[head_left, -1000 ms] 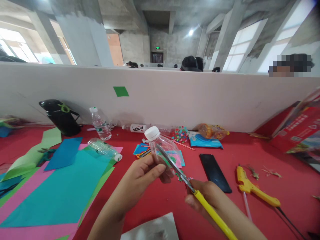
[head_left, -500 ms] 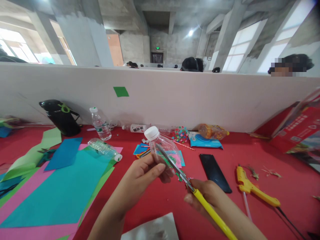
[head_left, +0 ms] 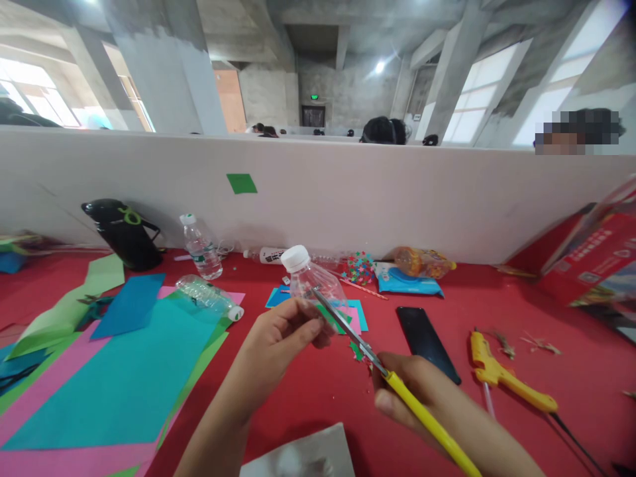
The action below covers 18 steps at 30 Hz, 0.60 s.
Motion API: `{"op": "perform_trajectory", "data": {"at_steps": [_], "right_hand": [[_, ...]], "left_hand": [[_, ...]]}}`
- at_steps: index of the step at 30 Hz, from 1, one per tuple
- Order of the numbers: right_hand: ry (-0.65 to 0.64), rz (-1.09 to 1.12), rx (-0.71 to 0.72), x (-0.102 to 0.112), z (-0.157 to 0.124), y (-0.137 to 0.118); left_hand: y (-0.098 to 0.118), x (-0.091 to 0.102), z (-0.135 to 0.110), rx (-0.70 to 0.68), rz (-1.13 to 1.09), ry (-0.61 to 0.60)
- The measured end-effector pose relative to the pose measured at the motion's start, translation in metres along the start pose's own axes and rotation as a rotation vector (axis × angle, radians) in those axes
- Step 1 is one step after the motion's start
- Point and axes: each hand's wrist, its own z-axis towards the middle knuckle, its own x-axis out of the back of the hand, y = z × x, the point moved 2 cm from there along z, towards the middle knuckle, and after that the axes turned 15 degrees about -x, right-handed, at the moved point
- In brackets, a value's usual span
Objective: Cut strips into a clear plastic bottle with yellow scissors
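Observation:
The cut-off top of a clear plastic bottle, with a white screw cap, is tilted up to the left above the table. My left hand pinches its lower edge between thumb and fingers. My right hand is wrapped round the yellow-handled scissors. Their metal blades reach up and left to the bottle wall, near my left fingertips; whether they bite into the plastic I cannot tell. Small coloured paper pieces lie on the table behind the scissors.
A black phone and a yellow glue gun lie to the right. Coloured sheets cover the left. Plastic bottles, a black flask and a blue packet line the white partition.
The bottle top has shifted slightly left and up with my left hand. My right hand and the scissor handles have moved a little to the right.

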Motion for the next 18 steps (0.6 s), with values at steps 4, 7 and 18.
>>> {"op": "perform_trajectory", "data": {"at_steps": [4, 7, 18], "right_hand": [[-0.011, 0.010, 0.018, 0.001, 0.000, 0.003], [-0.018, -0.003, 0.025, 0.003, -0.001, 0.003], [-0.006, -0.065, 0.059, 0.003, -0.004, -0.005]], "left_hand": [[0.000, 0.003, 0.000, -0.003, -0.091, 0.057], [0.004, 0.009, 0.001, -0.017, -0.202, 0.160], [0.003, 0.020, -0.001, -0.037, -0.159, 0.296]]}}
